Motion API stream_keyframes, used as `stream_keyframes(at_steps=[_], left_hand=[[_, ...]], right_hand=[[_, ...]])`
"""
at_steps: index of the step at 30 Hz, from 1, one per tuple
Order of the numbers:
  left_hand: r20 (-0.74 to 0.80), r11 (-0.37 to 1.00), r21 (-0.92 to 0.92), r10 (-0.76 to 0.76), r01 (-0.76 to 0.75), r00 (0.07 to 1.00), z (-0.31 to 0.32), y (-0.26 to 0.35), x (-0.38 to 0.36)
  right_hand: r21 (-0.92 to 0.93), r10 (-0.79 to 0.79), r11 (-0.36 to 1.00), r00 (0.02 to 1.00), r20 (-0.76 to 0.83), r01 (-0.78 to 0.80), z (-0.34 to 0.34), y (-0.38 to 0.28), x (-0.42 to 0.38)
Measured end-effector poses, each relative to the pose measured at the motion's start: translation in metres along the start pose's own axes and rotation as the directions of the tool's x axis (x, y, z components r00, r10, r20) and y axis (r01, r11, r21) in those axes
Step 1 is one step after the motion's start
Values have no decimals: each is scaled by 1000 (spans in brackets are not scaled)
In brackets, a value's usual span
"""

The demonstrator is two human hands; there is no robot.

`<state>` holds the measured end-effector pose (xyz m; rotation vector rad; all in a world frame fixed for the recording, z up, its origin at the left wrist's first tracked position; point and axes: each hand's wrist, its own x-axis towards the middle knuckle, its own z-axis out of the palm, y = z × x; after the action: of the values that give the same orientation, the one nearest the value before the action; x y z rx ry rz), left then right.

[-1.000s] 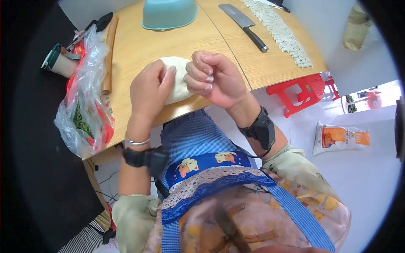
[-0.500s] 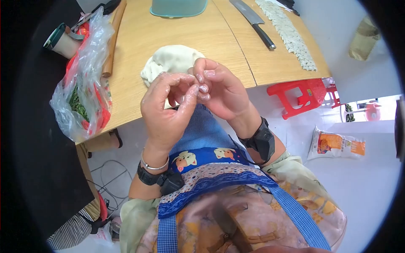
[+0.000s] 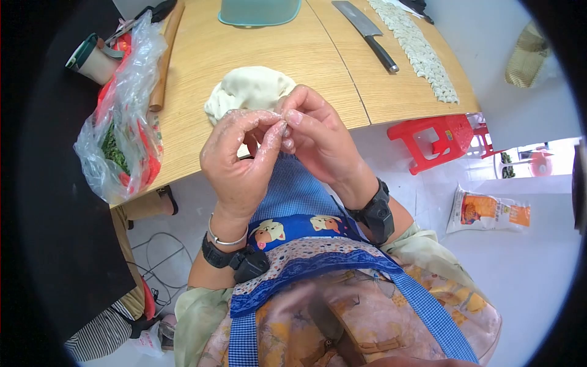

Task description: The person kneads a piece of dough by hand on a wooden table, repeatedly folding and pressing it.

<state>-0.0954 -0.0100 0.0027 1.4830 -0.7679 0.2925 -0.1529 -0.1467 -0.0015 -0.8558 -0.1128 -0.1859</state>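
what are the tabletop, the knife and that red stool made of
Tabletop: looks like light wood or wood-look laminate, with fine grain lines and a matte finish. Knife: broad grey blade, likely steel, with a dark handle, probably plastic or wood. Red stool: seems moulded plastic, uniform glossy red.

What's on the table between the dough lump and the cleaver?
Nothing: in the head view the stretch between the dough lump and the cleaver is bare wood of the table, crossed only by its seam.
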Motion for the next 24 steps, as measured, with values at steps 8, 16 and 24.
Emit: stream_keyframes(at_steps=[8,16,24], left_hand=[[37,997,-13,77,-76,996,-2,1,3],[55,995,2,99,-99,994,-1,-3,1],[-43,981,-195,-18,10,999,10,-7,-10]], right_hand=[[-58,-33,998,999,-31,31,5,0,-6],[-60,-58,997,996,-64,54,5,5,-8],[128,-23,991,999,-43,28,7,6,-6]])
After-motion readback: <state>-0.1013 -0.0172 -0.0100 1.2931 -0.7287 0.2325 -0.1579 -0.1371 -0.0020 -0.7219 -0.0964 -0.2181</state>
